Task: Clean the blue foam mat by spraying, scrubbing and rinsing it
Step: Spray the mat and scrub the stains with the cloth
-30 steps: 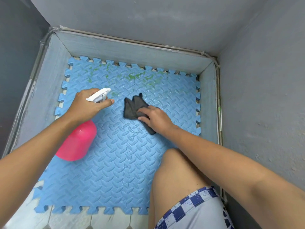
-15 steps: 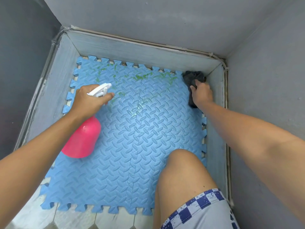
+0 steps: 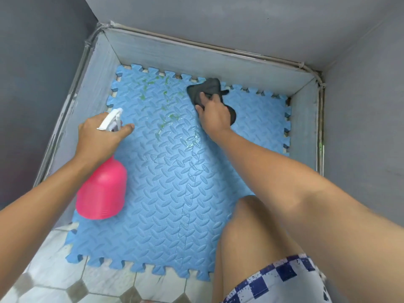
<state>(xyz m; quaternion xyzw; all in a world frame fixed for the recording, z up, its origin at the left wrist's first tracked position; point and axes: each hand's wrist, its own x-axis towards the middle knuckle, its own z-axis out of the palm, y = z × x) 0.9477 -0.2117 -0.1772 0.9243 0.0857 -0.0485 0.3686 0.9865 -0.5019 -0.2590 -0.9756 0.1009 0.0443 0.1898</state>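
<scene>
The blue foam mat [image 3: 170,193] with a ridged pattern and puzzle edges lies on the floor in a walled corner. Green smears [image 3: 164,99] and a wet sheen mark its far half. My left hand [image 3: 98,138] grips the white trigger head of a pink spray bottle [image 3: 101,191], held over the mat's left side with its nozzle pointing away. My right hand [image 3: 215,115] presses a dark grey cloth [image 3: 206,88] onto the mat near its far edge, fingers curled over the cloth.
Grey walls [image 3: 218,25] and a low pale skirting [image 3: 175,55] close in the mat on the left, far and right sides. My bare knee [image 3: 251,237] rests on the mat's near right part. White tiled floor [image 3: 65,276] shows in front of the mat.
My right hand swept the cloth from the mat's middle to the far right corner, then back left along the far edge. The left hand kept hold of the spray bottle.
</scene>
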